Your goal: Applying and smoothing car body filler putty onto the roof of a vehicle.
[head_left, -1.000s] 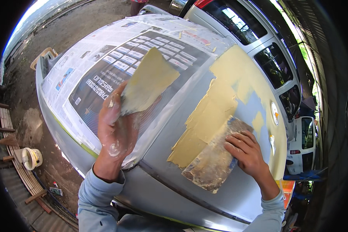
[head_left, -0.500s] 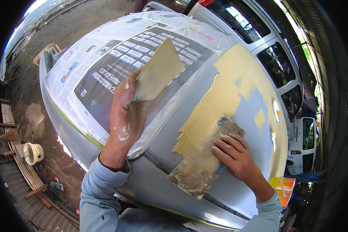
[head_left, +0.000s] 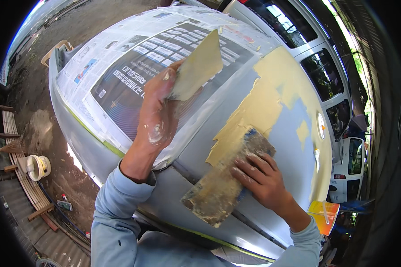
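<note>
My left hand [head_left: 158, 109], smeared with putty, grips a thin flat putty spreader [head_left: 199, 69] coated in pale yellow-grey, held up above the newspaper. My right hand [head_left: 263, 180] has its fingers laid over a wide, crusted putty blade [head_left: 227, 182] with blue showing at its edges. The blade lies slanted over the grey vehicle panel [head_left: 196, 147], its upper end at the near edge of a yellow putty layer [head_left: 243, 118]. The putty covers much of the panel's right side, with grey patches showing through. The blade hides the surface under it.
Newspaper masking [head_left: 129, 49] covers the panel's left part. A dark seam crosses below the blade. An orange-yellow can [head_left: 321, 216] stands at the lower right. Parked white vans [head_left: 309, 51] are at the right. A white bucket [head_left: 39, 167] stands on the ground at the left.
My left hand has risen and shifted right with the spreader. My right hand and the wide blade have slid left across the panel. Both tools are still held.
</note>
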### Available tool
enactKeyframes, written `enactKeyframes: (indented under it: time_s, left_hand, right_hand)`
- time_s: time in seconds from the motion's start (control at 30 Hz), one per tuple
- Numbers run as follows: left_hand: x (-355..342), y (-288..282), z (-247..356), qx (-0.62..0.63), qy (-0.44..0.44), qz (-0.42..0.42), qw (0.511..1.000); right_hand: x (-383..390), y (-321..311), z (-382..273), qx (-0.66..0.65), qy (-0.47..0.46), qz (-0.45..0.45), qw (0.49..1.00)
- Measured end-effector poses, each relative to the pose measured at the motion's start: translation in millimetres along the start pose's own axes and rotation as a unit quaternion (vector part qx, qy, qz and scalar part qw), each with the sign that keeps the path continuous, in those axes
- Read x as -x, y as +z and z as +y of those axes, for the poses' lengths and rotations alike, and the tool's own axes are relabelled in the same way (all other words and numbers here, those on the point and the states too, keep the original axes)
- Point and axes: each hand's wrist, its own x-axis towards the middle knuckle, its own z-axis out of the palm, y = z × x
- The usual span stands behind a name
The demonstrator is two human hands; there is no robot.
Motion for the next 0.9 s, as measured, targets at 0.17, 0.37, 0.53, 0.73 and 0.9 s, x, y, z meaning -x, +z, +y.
enactKeyframes:
  time_s: [0.17, 0.37, 0.53, 0.73, 0.9]
  left_hand:
    - [-0.8, 1.8, -2.1, -0.001, -0.012, 0.009, 1.0]
    - [-1.0, 0.8, -2.0, -0.006, -0.016, 0.017, 1.0]
    - [-2.5, 0.6, -1.9, -0.02, -0.008, 0.013, 1.0]
    - [1.0, -2.0, -8.9, -0.004, -0.018, 0.015, 1.0]
    - [-2.1, -1.7, -10.9, -0.006, 0.007, -0.058, 0.998]
  right_hand:
    - [26.3, -23.6, -10.7, 0.032, 0.025, -0.027, 0.999]
    - [-13.5, 0.0, -16.9, 0.012, 0.003, 0.025, 1.0]
    - [-3.3, 5.3, -21.1, -0.01, -0.002, 0.007, 1.0]
    - [53.3, -13.6, -30.2, 0.011, 0.046, -0.023, 0.999]
    - [76.8, -48.1, -31.7, -0.019, 0.173, 0.129, 0.976]
